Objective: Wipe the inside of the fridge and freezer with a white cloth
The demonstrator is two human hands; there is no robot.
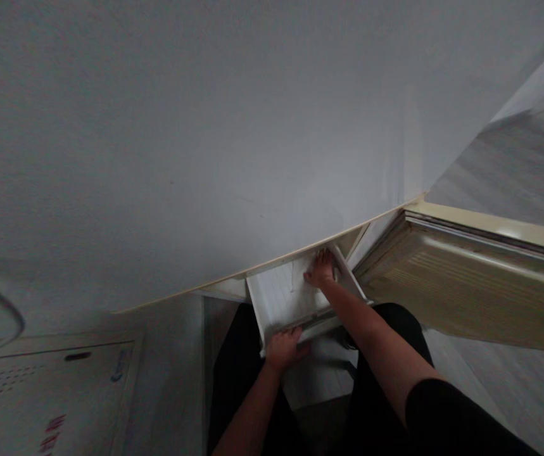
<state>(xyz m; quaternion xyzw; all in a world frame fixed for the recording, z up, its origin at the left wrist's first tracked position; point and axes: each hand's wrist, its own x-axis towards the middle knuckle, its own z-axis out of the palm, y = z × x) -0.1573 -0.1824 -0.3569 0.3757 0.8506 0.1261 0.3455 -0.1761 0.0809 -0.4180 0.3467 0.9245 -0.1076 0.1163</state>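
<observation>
A white drawer stands pulled out from under a large pale surface, above my knees. My left hand is on the drawer's front edge at its left corner, fingers wrapped over the rim. Inside the drawer, toward its back right, my right hand reaches down with its fingers spread. Pale, flat material shows around that hand, too dim to make out. Nothing can be seen held in the right hand.
The broad pale surface fills the upper view. At the right, a door-like panel with a cream edge stands open. A metal cover with vents is at the lower left, with a cable above it.
</observation>
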